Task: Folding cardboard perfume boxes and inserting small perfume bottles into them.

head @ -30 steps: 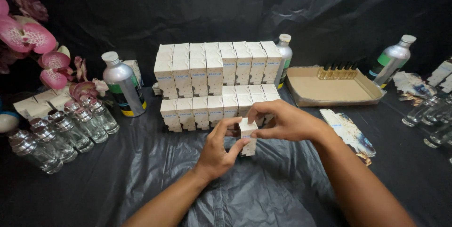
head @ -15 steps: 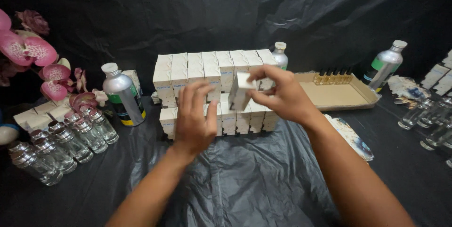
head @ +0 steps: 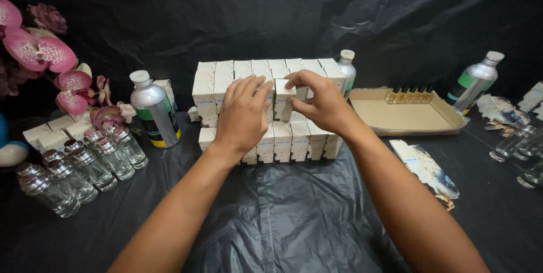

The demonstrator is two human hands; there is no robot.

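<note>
While a small white box (head: 284,99) is pinched by the right hand (head: 320,103) at the upper row of the stacked boxes (head: 268,109), the left hand (head: 243,114) lies open against them. A skewed push is judged able to topple neighbouring boxes.

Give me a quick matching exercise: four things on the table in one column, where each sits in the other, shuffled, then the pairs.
Things:
1. small white box
2. cardboard tray
3. empty glass bottles
4. pink orchid flowers

Places:
A. far left, above the bottles
B. right of the box stack, gold-capped vials along its back edge
C. between left hand and right hand, at the stack
D. left front, in rows

Pairs: 1-C, 2-B, 3-D, 4-A
</note>
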